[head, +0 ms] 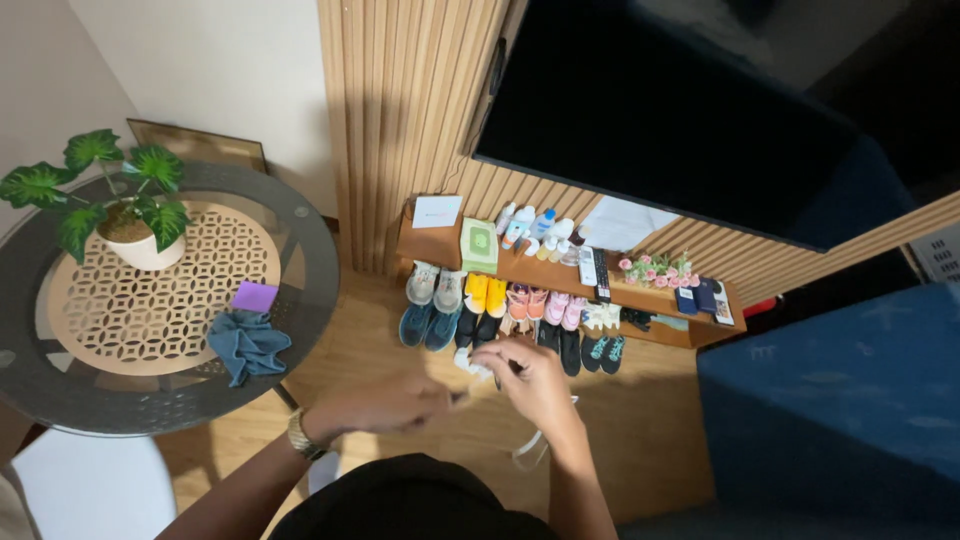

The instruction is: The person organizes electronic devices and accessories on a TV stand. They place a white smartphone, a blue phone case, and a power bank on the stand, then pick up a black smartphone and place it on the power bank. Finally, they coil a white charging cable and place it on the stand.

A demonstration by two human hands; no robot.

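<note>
2 hands [470, 392] above wooden floor [640, 430]

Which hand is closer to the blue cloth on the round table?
The left hand. It is on the table's side, nearer the blue cloth. The right hand is farther off, pinching something small and white.

Gold wristwatch [299, 436] on left wrist, black garment [410, 500] below, bare forearms.

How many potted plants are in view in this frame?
1. The potted plant, green-leaved in a white pot, stands on the round glass table at the left, beyond the grey cloth and purple square. The pink flowers on the shelf show no visible pot.
</note>
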